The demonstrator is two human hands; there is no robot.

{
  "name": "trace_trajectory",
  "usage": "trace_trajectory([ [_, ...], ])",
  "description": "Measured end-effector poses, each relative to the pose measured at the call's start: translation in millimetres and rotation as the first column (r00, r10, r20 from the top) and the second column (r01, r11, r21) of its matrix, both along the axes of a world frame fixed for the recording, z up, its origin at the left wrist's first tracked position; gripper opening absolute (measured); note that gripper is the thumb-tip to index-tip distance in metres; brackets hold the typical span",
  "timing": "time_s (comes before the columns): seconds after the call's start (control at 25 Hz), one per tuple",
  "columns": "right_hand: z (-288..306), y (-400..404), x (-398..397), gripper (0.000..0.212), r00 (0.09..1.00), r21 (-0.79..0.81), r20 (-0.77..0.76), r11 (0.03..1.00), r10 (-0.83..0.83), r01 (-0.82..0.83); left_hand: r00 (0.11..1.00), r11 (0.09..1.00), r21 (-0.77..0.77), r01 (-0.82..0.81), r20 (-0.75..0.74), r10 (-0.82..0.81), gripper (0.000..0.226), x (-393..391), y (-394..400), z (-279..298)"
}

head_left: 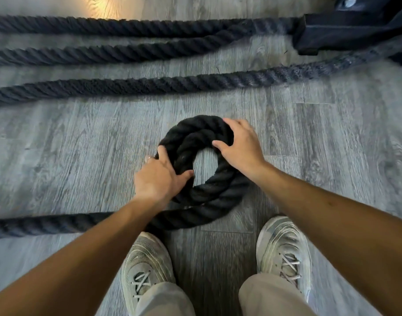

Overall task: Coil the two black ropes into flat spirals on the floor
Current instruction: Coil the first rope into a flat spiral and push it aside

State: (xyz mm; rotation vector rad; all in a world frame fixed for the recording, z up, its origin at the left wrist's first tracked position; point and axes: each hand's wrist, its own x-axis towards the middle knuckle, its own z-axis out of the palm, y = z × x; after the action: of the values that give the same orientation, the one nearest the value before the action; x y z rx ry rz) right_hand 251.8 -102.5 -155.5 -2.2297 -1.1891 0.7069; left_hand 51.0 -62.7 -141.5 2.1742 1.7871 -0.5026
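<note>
A thick black rope lies wound into a small flat coil [195,133] of about two turns on the grey wood floor, with a bare hole at its middle. My left hand [160,177] grips the coil's left side, thumb inside the hole. My right hand [239,144] presses on the coil's upper right, fingers curled over the rope. The coil's free tail [47,223] runs off to the left edge, passing under my left forearm. Three more stretches of black rope [149,84] lie straight across the floor beyond the coil.
A black metal anchor base [350,28] stands at the top right, where the far ropes end. My two grey sneakers [147,263] stand just below the coil. A bright patch of light falls on the floor at the top.
</note>
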Motion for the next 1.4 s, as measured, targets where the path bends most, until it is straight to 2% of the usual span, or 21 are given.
trace_trajectory([
  [0.12, -9.8, -26.5, -25.0, 0.11, 0.975, -0.205, -0.005, 0.955, -0.221, 0.216, 0.993, 0.991, 0.099, 0.093, -0.083, -0.084, 0.094, 5.3, -0.3, 2.2],
  [0.16, -13.8, -42.3, -38.4, 0.112, 0.964, -0.236, 0.008, 0.936, -0.265, 0.26, 0.988, 0.989, 0.091, 0.12, -0.109, -0.11, 0.094, 5.5, 0.8, 4.1],
  [0.28, -21.3, -62.8, -50.4, 0.105, 0.944, -0.192, -0.005, 0.927, -0.329, 0.322, 0.979, 0.99, 0.04, 0.136, -0.156, -0.129, 0.097, 7.6, 12.2, 3.4],
  [0.32, -20.9, -60.7, -47.8, 0.104, 0.946, -0.183, 0.0, 0.93, -0.323, 0.318, 0.986, 0.995, 0.013, 0.103, -0.13, -0.1, 0.099, 10.2, 22.3, 4.2],
  [0.4, -20.2, -58.1, -46.7, 0.103, 0.951, -0.17, 0.012, 0.937, -0.308, 0.306, 0.998, 0.996, -0.061, 0.058, 0.018, -0.057, 0.101, 16.4, 44.6, 6.2],
  [0.48, -21.2, -60.4, -47.8, 0.104, 0.955, -0.162, 0.011, 0.942, -0.295, 0.293, 0.976, 0.981, -0.104, 0.167, 0.16, -0.149, 0.095, 22.1, 58.1, 5.2],
  [0.56, -23.7, -60.1, -43.3, 0.105, 0.97, -0.173, -0.006, 0.955, -0.244, 0.239, 0.959, 0.968, -0.074, 0.242, 0.173, -0.226, 0.087, 21.9, 58.3, 0.1],
  [0.6, -23.2, -54.9, -35.7, 0.105, 0.98, -0.176, -0.012, 0.965, -0.199, 0.194, 0.963, 0.977, -0.059, 0.205, 0.19, -0.19, 0.085, 19.3, 55.1, -1.3],
  [0.72, -17.2, -21.6, -0.4, 0.103, 0.998, -0.174, -0.026, 0.983, 0.06, -0.064, 0.95, 0.997, -0.071, -0.036, 0.306, 0.056, 0.087, -0.5, 37.1, -3.3],
  [0.8, -6.8, 0.6, 12.4, 0.098, 0.968, -0.13, -0.016, 0.959, 0.25, -0.25, 0.912, 0.98, -0.093, -0.178, 0.357, 0.2, 0.089, -15.3, 18.9, -4.3],
  [0.84, -4.7, 7.2, 12.7, 0.095, 0.956, -0.09, 0.012, 0.953, 0.292, -0.29, 0.901, 0.97, -0.098, -0.224, 0.359, 0.244, 0.09, -19.4, 10.3, -4.2],
  [0.92, -6.6, 4.0, -0.3, 0.095, 0.978, -0.047, 0.076, 0.981, 0.194, -0.19, 0.907, 0.964, -0.082, -0.252, 0.327, 0.265, 0.094, -20.6, 0.7, -4.2],
  [1.0, -14.1, -22.5, -26.4, 0.11, 0.99, -0.109, 0.09, 0.987, -0.109, 0.118, 0.914, 0.967, -0.064, -0.247, 0.316, 0.254, 0.096, -19.0, 1.6, -3.6],
  [1.08, -17.4, -55.6, -52.5, 0.122, 0.947, -0.217, 0.068, 0.921, -0.315, 0.322, 0.922, 0.968, -0.087, -0.234, 0.297, 0.249, 0.091, -16.8, 3.9, 1.2],
  [1.24, -20.6, -72.2, -65.7, 0.115, 0.934, -0.199, 0.021, 0.914, -0.356, 0.353, 0.996, 0.994, -0.07, -0.087, 0.024, 0.089, 0.095, -5.4, 30.0, 8.0],
  [1.28, -20.3, -70.3, -65.0, 0.114, 0.938, -0.195, 0.015, 0.919, -0.347, 0.343, 0.996, 0.996, -0.057, -0.067, 0.057, 0.07, 0.092, -1.4, 41.9, 7.7],
  [1.4, -21.1, -70.0, -65.6, 0.113, 0.947, -0.181, 0.007, 0.931, -0.322, 0.318, 0.955, 0.992, -0.126, 0.026, 0.295, 0.013, 0.076, 6.3, 71.5, 0.1],
])
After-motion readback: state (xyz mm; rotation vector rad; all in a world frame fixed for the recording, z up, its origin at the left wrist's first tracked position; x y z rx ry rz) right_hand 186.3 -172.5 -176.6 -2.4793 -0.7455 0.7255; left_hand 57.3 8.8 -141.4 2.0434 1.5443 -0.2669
